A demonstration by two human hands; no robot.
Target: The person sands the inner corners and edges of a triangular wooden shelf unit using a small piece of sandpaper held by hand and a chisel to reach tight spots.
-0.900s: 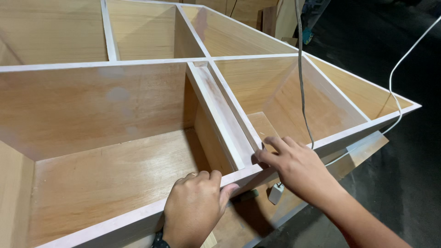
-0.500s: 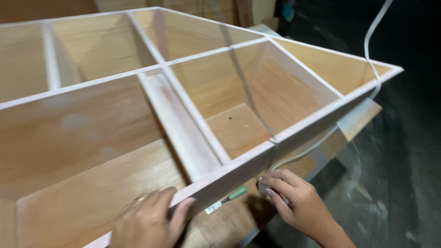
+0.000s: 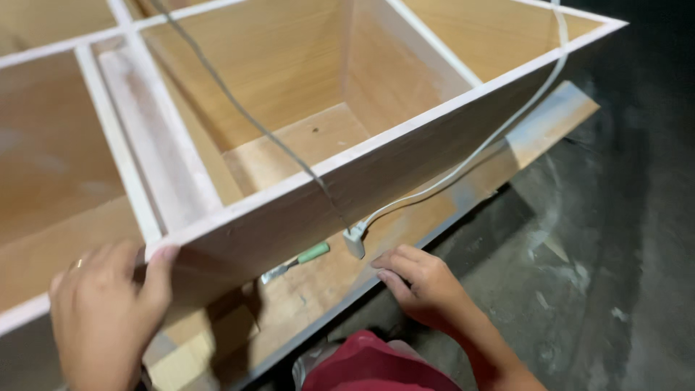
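At the cabinet's front edge, left to right:
Left hand (image 3: 101,311): gripping the plywood cabinet (image 3: 289,210) rim.
Green-handled tool (image 3: 295,262): lying on the board (image 3: 449,195) underneath.
White cord (image 3: 478,148): hanging, plug end near fingers.
Right hand (image 3: 420,282): open, fingers curled, resting on board.

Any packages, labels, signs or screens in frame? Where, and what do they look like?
None in view: only a bare plywood cabinet frame, a white cord ending at a small white plug, and a green-handled tool on the board below. Left hand grips the frame edge; right hand reaches near the plug.
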